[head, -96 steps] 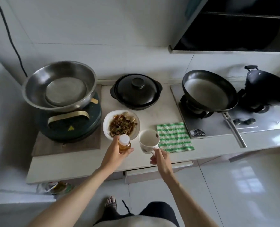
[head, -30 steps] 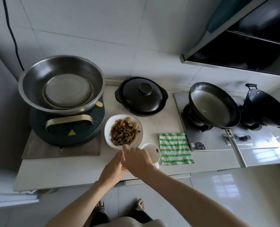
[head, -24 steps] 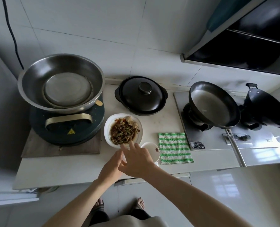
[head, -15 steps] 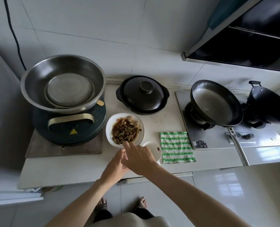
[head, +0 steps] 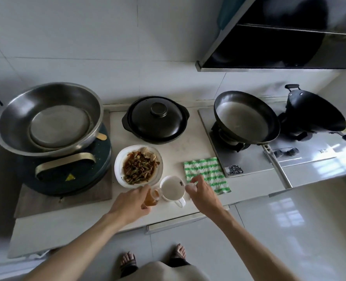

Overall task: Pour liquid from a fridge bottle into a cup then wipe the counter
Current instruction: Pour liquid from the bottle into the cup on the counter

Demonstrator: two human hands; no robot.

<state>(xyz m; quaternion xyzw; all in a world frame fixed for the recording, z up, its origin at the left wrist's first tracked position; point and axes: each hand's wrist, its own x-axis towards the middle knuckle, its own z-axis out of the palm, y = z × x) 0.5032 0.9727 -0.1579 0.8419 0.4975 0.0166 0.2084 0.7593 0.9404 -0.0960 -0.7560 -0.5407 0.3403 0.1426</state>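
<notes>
A small bottle of amber liquid is gripped in my left hand and tilted, its open mouth at the rim of the white cup. The cup stands on the counter near the front edge, its handle toward me. My right hand is just right of the cup and pinches a small white cap in its fingertips. A green-and-white striped cloth lies flat on the counter behind my right hand.
A white plate of cooked food sits just behind the bottle. Behind it stands a black lidded pot. A steel basin rests on a dark cooker at left. A frying pan and a wok sit on the stove at right.
My right hand has come off the bottle top and moved right past the cup, with the cap in its fingers. My left hand has tipped the uncapped bottle toward the cup.
</notes>
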